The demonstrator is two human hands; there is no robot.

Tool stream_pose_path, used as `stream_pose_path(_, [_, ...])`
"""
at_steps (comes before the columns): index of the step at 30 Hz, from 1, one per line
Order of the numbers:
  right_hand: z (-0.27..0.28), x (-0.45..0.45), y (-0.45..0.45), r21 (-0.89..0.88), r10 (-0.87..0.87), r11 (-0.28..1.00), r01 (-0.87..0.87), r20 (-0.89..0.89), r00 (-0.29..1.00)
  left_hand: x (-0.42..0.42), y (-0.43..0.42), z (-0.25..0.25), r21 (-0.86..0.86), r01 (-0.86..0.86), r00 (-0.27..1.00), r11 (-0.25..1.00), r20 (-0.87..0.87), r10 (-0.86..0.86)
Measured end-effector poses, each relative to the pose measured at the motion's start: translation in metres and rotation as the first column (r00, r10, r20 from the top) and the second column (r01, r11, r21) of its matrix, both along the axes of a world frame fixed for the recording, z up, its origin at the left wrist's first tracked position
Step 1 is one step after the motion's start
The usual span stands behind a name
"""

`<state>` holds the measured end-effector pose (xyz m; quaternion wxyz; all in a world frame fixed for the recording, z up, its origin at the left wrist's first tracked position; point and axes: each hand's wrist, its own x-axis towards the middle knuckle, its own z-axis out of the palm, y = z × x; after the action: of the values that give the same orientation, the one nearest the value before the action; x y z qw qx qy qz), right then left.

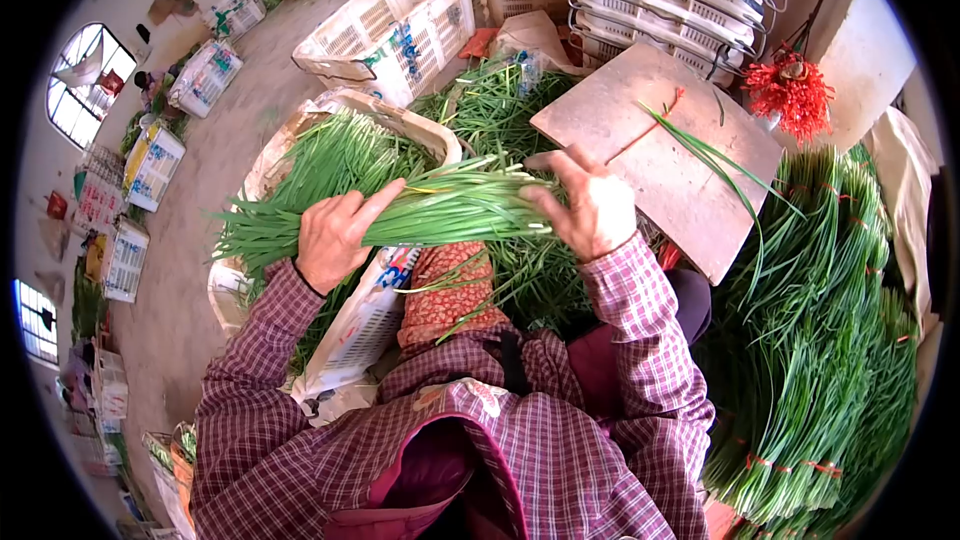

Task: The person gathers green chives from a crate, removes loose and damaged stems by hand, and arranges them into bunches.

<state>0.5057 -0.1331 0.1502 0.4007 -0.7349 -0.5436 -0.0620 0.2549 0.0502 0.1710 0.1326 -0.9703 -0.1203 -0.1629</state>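
Observation:
A loose bundle of long green stalks (455, 202) lies across the middle, above my lap. My left hand (337, 235) is closed round its leafy side. At the pale cut ends is my right hand (588, 202), its fingers spread with thumb and fingertips beside the ends. Under the bundle, a white basket (432, 130) is filled with more green stalks (350, 155). To the right, a square board (650, 140) carries a few loose stalks (705, 152) and a red tie (645, 128).
Tied green bundles (820, 340) are piled at the right. Red ties (790, 95) hang above them. White crates (670, 0) are stacked at the back, near an empty white crate (400, 40). Loose stalks (500, 105) lie behind the bundle. More crates (205, 78) stand along the left.

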Motion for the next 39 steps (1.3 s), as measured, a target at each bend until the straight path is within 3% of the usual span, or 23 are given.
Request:
stream_pose_path(4, [0.004, -0.011, 0.003, -0.139, 0.129, 0.982, -0.129, -0.009, 0.992, 0.016, -0.009, 0.004, 0.016, 0.097, 0.995, 0.995, -0.036, -0.097])
stream_pose_path(6, [-0.005, -0.008, 0.004, -0.129, 0.196, 0.972, -0.194, -0.002, 0.981, 0.021, -0.011, 0.005, 0.026, 0.114, 0.993, 0.993, -0.044, -0.112])
stream_pose_path(10, [-0.012, -0.012, 0.001, -0.118, 0.164, 0.98, -0.163, -0.004, 0.986, 0.029, -0.014, 0.005, 0.061, 0.133, 0.99, 0.989, -0.058, -0.13])
stream_pose_path(12, [-0.014, -0.012, 0.002, 0.026, 0.113, 0.993, -0.112, -0.066, 0.991, 0.031, -0.015, 0.005, 0.065, 0.123, 0.991, 0.99, -0.056, -0.12])
stream_pose_path(14, [-0.02, -0.004, 0.004, 0.131, 0.151, 0.984, -0.118, -0.284, 0.947, 0.032, -0.016, 0.003, 0.001, 0.11, 0.994, 0.994, 0.003, -0.11])
stream_pose_path(16, [-0.02, 0.006, 0.0, 0.213, 0.229, 0.97, -0.116, -0.649, 0.726, 0.03, -0.012, 0.0, -0.02, 0.09, 0.996, 0.996, 0.018, -0.089])
stream_pose_path(17, [-0.021, 0.014, -0.004, 0.3, 0.324, 0.944, -0.136, -0.774, 0.544, 0.028, -0.009, -0.001, -0.042, 0.069, 0.997, 0.997, 0.033, -0.068])
stream_pose_path(20, [-0.035, 0.04, -0.012, 0.528, 0.519, 0.849, 0.001, -0.835, 0.184, 0.02, -0.001, -0.003, -0.057, 0.035, 0.999, 0.998, 0.028, -0.034])
stream_pose_path(24, [-0.04, 0.069, -0.053, 0.47, 0.408, 0.868, 0.158, -0.858, 0.312, 0.0, 0.017, -0.006, -0.048, -0.066, 0.997, 0.997, 0.043, 0.068])
stream_pose_path(26, [-0.039, 0.081, -0.077, 0.298, 0.206, 0.949, 0.106, -0.836, 0.509, -0.009, 0.026, -0.008, -0.027, -0.125, 0.991, 0.992, 0.049, 0.126])
stream_pose_path(27, [-0.039, 0.083, -0.084, 0.193, 0.167, 0.981, -0.014, -0.809, 0.564, -0.013, 0.028, -0.009, -0.026, -0.131, 0.987, 0.991, 0.094, 0.133])
stream_pose_path(28, [-0.039, 0.084, -0.087, -0.144, 0.0, 0.984, -0.101, -0.573, 0.82, -0.015, 0.029, -0.008, -0.025, -0.135, 0.981, 0.99, 0.138, 0.137])
stream_pose_path(29, [-0.044, 0.078, -0.085, -0.142, 0.007, 0.984, -0.107, -0.572, 0.821, -0.015, 0.029, -0.008, -0.032, -0.135, 0.979, 0.99, 0.149, 0.138])
stream_pose_path(30, [-0.041, 0.063, -0.079, -0.223, -0.038, 0.975, -0.017, -0.241, 0.97, -0.015, 0.028, -0.007, -0.031, -0.137, 0.979, 0.99, 0.151, 0.14])
stream_pose_path(31, [-0.038, 0.048, -0.07, -0.265, -0.068, 0.959, 0.099, 0.123, 0.99, -0.013, 0.027, -0.008, -0.034, -0.129, 0.978, 0.991, 0.163, 0.133])
stream_pose_path(34, [-0.023, 0.012, -0.026, 0.027, -0.008, 1.0, 0.008, 0.003, 1.0, -0.007, 0.018, -0.007, -0.049, -0.117, 0.978, 0.992, 0.167, 0.123])
stream_pose_path(39, [-0.009, -0.033, 0.019, 0.003, -0.116, 0.993, 0.116, -0.012, 0.993, -0.005, 0.013, -0.009, -0.032, -0.104, 0.986, 0.994, 0.127, 0.107])
